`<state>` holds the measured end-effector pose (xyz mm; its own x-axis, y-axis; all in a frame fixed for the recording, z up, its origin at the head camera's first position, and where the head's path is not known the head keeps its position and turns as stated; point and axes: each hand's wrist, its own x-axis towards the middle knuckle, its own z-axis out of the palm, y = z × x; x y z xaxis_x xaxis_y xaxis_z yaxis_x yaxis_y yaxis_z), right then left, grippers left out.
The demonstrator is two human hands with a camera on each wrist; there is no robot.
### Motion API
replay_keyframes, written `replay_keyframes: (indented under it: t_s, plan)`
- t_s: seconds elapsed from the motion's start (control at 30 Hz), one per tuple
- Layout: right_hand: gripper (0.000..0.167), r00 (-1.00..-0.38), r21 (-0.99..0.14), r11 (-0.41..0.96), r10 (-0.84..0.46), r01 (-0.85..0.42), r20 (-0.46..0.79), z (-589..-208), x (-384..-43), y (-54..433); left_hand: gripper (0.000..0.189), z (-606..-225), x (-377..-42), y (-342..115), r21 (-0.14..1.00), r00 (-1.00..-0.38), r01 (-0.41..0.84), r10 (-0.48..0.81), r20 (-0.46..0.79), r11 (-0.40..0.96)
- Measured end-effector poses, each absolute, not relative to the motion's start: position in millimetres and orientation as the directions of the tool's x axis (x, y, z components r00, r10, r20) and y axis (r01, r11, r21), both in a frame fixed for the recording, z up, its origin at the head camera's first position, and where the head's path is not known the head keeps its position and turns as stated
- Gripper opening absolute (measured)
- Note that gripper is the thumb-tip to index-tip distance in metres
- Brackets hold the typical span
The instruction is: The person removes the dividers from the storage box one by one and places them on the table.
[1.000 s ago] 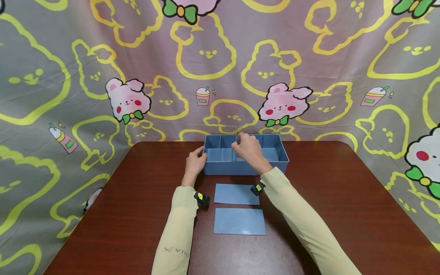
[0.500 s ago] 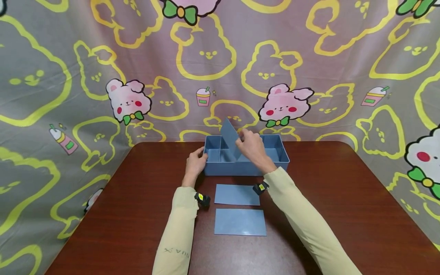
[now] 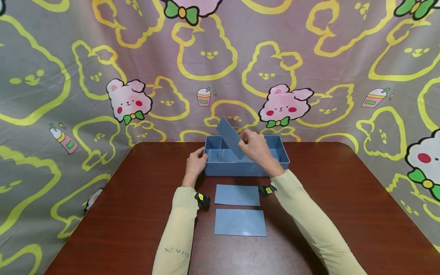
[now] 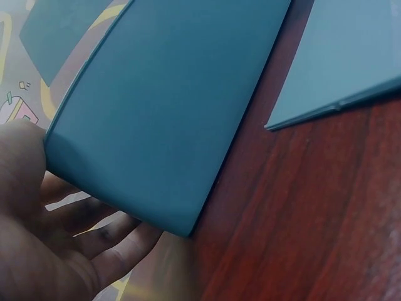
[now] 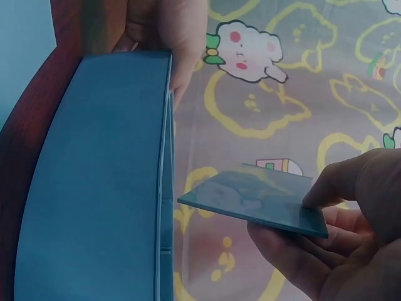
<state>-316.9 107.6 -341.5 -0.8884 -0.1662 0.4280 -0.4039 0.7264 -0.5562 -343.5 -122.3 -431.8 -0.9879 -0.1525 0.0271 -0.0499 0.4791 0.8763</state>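
A long blue plastic divider box (image 3: 227, 169) stands at the back of the table. My left hand (image 3: 196, 162) grips its left end; in the left wrist view the thumb is at the top edge and the fingers (image 4: 128, 251) spread along the end wall. Over the box, my right hand (image 3: 256, 147) pinches a thin blue divider panel (image 3: 229, 137) by its lower right part, thumb on one face and fingers on the other. That panel (image 5: 257, 197) is tilted, its upper corner leaning left above the rim. A fixed-looking divider (image 3: 220, 149) stands inside near the left end.
Two flat blue panels, a farther one (image 3: 237, 194) and a nearer one (image 3: 240, 221), lie on the brown table (image 3: 137, 214) in front of the box, between the forearms. A patterned curtain (image 3: 165, 57) hangs close behind the table.
My right hand has drawn the divider panel up out of its upright place in the box and tilted it left, shifting slightly right. My left hand stays on the box end.
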Motion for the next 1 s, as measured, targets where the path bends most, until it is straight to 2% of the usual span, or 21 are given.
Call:
replay_keyframes:
  t_s: [0.17, 0.63, 1.0]
  plan:
    - [0.013, -0.879, -0.549, 0.717, -0.191, -0.429, 0.436, -343, -313, 112, 0.048, -433, -344, -122, 0.87, -0.988, -0.042, -0.152, 0.038, 0.492]
    - [0.016, -0.877, -0.585, 0.656, -0.308, -0.477, 0.369, -336, -300, 126, 0.048, -433, -346, -124, 0.873, -0.988, -0.042, -0.148, 0.035, 0.487]
    - [0.021, -0.872, -0.568, 0.663, -0.345, -0.488, 0.347, -338, -291, 146, 0.048, -433, -345, -123, 0.87, -0.988, -0.042, -0.152, 0.038, 0.492]
